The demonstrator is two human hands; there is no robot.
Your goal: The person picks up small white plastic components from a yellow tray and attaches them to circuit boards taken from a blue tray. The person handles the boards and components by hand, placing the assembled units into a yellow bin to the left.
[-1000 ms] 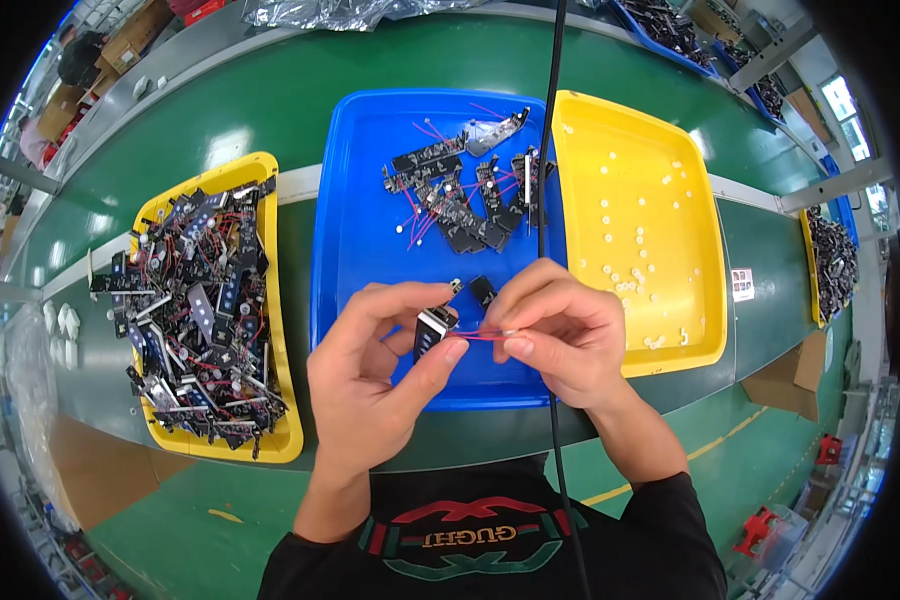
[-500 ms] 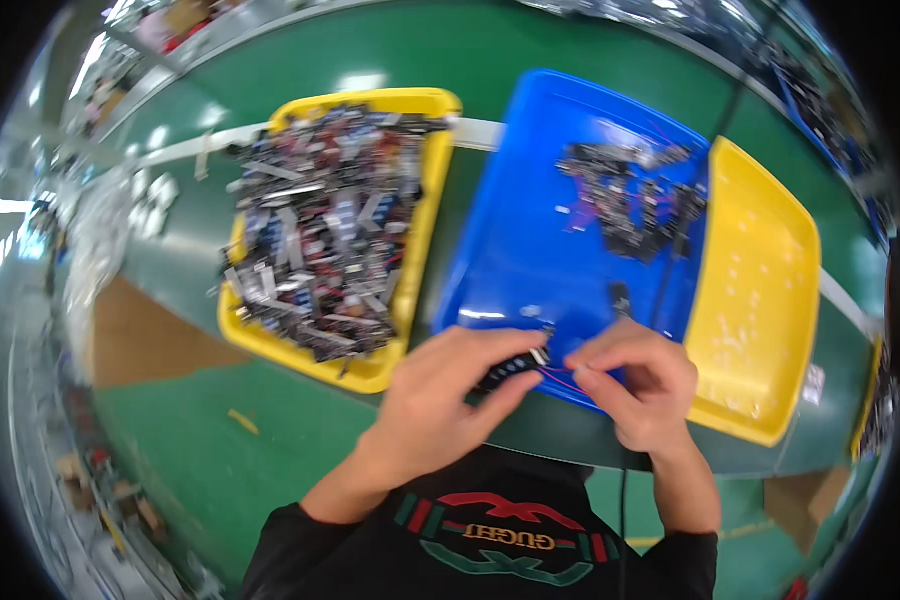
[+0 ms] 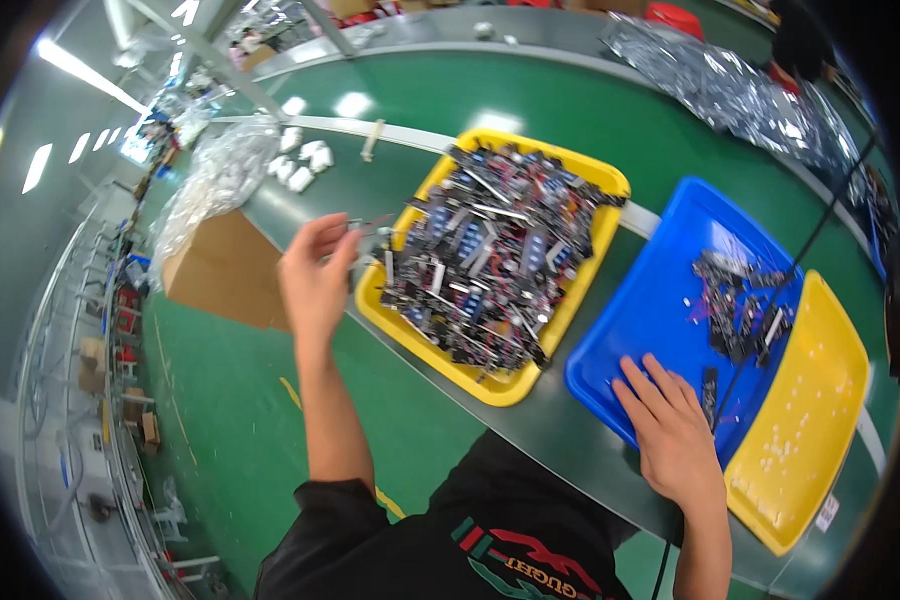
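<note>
- The left hand [image 3: 315,280] is raised beside the left rim of the yellow tray [image 3: 590,180], fingers pinched on a small dark component [image 3: 362,232] with thin wires.
- That component is held above the tray's outer edge; its wires trail to the right, toward the heap, though its exact long axis is too small to tell.
- The tray is piled with dark parts [image 3: 490,260], lying every which way.
- The right hand [image 3: 675,435] lies flat and open, fingers spread on the near corner of the blue tray [image 3: 660,300], holding nothing.
- A smaller cluster of parts [image 3: 740,300] sits further back in the blue tray, and a black cable [image 3: 800,250] crosses over it.
- A second yellow tray [image 3: 810,420] touches its right side.
</note>
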